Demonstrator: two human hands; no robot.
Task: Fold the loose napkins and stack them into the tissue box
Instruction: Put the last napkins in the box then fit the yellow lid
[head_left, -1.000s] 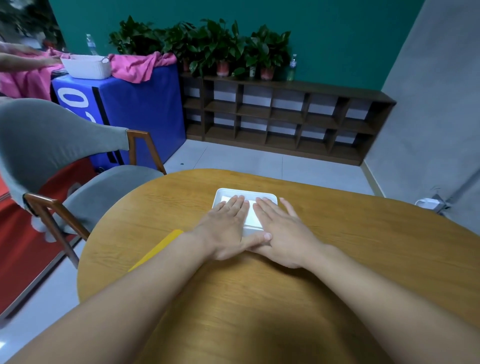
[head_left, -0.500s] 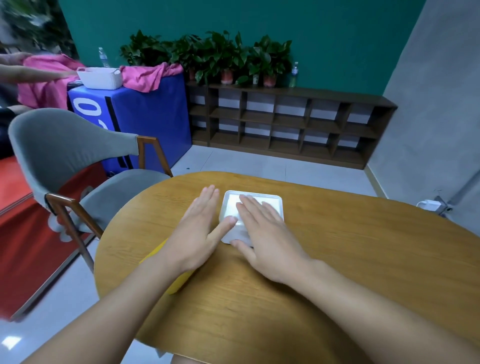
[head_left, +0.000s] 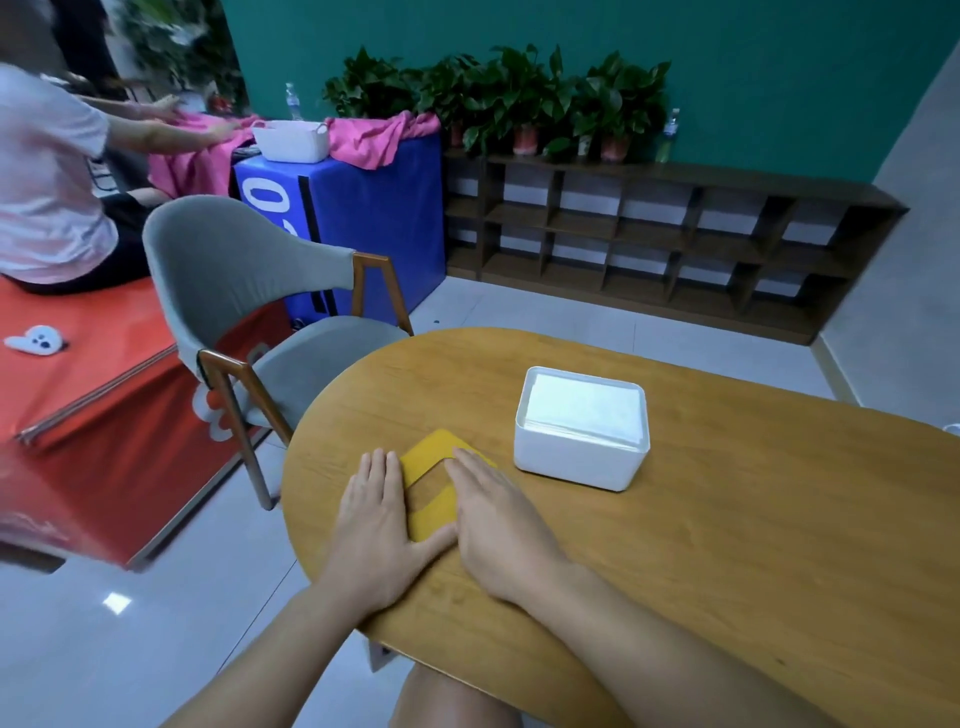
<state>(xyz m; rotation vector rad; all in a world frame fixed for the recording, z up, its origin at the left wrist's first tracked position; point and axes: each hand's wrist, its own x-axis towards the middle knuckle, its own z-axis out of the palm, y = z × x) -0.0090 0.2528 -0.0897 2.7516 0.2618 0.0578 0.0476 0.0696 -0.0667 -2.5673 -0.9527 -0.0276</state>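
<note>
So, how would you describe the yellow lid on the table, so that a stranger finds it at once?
Start from the oval wooden table and find the white tissue box filled with napkins. Nearer the person, by the table's left edge, lies a flat yellow lid with a slot in its middle, under the left hand and right hand. It is the only yellow thing there.
</note>
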